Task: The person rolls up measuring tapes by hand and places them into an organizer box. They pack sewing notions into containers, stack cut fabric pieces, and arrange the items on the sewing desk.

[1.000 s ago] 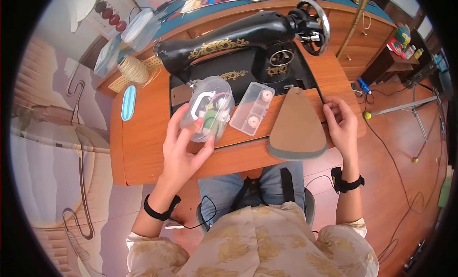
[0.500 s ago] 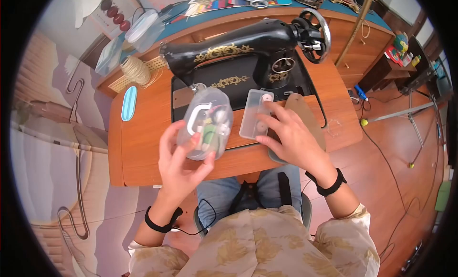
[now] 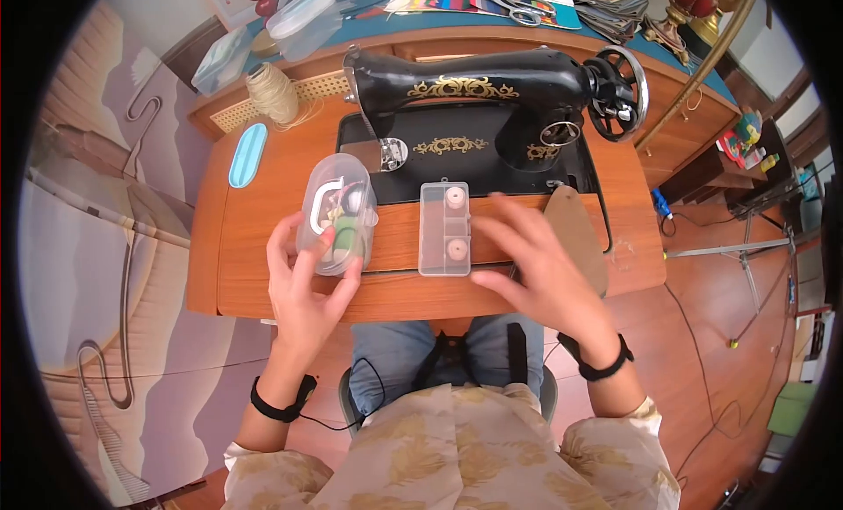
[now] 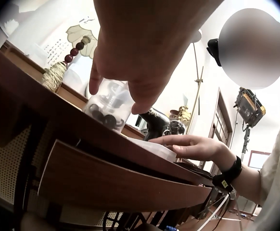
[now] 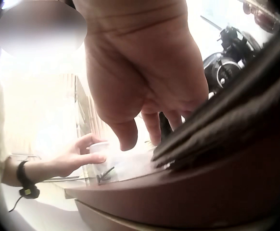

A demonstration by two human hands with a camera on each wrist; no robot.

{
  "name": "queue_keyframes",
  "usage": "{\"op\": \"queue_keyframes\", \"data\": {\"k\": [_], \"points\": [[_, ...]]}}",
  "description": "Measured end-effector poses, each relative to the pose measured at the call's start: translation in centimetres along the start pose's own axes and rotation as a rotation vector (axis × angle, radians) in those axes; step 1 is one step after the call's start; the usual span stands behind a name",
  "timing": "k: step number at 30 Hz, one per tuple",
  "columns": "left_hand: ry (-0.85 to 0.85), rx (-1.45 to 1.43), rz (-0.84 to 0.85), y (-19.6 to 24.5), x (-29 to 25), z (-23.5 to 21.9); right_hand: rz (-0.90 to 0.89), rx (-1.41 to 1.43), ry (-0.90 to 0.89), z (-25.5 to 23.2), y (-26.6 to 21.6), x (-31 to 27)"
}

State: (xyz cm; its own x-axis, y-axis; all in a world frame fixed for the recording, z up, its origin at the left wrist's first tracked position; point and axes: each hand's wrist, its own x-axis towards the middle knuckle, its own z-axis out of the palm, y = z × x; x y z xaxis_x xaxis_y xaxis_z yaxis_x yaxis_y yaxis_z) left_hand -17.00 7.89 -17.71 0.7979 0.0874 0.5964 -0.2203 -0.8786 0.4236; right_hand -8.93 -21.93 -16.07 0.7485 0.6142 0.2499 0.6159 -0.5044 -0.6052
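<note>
My left hand grips a clear oval plastic box by its near end, fingers on one side and thumb on the other. The box has a white handle on its lid, and small things, some green, show through it. To its right on the wooden table lies a small clear divided case with two pale pink round pieces in it. My right hand is at that case's right edge, fingers relaxed and apart. A brown tapered flat piece lies partly hidden beneath my right hand.
A black sewing machine with a handwheel stands behind the cases. At the table's left lie a light blue oval thing and a cone of twine. Scissors and fabric swatches lie on the back shelf.
My right hand has come from the table's right side, past the brown piece, to the divided case. That case now lies straighter and farther left of the brown piece. My left hand keeps hold of the oval box.
</note>
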Motion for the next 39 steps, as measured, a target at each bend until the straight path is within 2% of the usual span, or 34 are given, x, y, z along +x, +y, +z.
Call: {"op": "queue_keyframes", "data": {"k": [2, 3, 6, 9, 12, 15, 18, 27, 31, 33, 34, 37, 39], "points": [[0.005, -0.020, -0.008, 0.0, -0.1, 0.1, 0.137, -0.129, 0.083, -2.0, 0.5, -2.2], [0.004, -0.030, -0.003, 0.0, -0.1, 0.2, 0.133, -0.141, 0.069, -2.6, 0.9, -3.5], [-0.031, -0.042, -0.017, 0.2, -0.3, 0.3, 0.353, -0.089, 0.103, -3.6, 2.1, -6.8], [-0.057, -0.014, -0.018, 0.4, -0.1, 0.2, 0.311, -0.017, 0.111, -2.7, 3.2, -7.4], [-0.061, -0.023, 0.000, 0.2, 0.0, 0.1, 0.268, -0.114, 0.043, -2.3, 3.0, -6.2], [-0.112, -0.025, -0.047, 0.8, 0.0, -0.4, 0.246, -0.099, 0.043, -2.0, 2.6, -4.9], [-0.120, -0.018, -0.010, 0.6, 0.0, -0.5, 0.181, -0.085, 0.010, -1.5, 2.4, -4.7], [-0.124, -0.053, -0.048, 1.2, 0.1, -1.4, 0.166, -0.026, 0.006, -1.5, 3.0, -4.6], [-0.079, -0.086, -0.026, -0.1, 0.2, -2.2, 0.200, -0.085, 0.045, -2.6, 1.8, -3.6], [-0.132, -0.117, -0.117, -1.0, 0.4, -2.1, 0.148, -0.170, 0.115, -2.4, 1.8, -2.6], [-0.129, -0.110, -0.120, -1.6, 0.4, -1.9, 0.166, -0.167, 0.086, -2.2, 1.2, -2.2], [-0.221, 0.086, -0.200, -4.3, 0.0, -1.4, 0.133, -0.266, 0.037, -0.8, 1.9, -1.6], [-0.320, 0.291, -0.145, -5.9, -0.3, -1.5, 0.127, -0.322, -0.019, 0.2, 2.2, -1.5]]}}
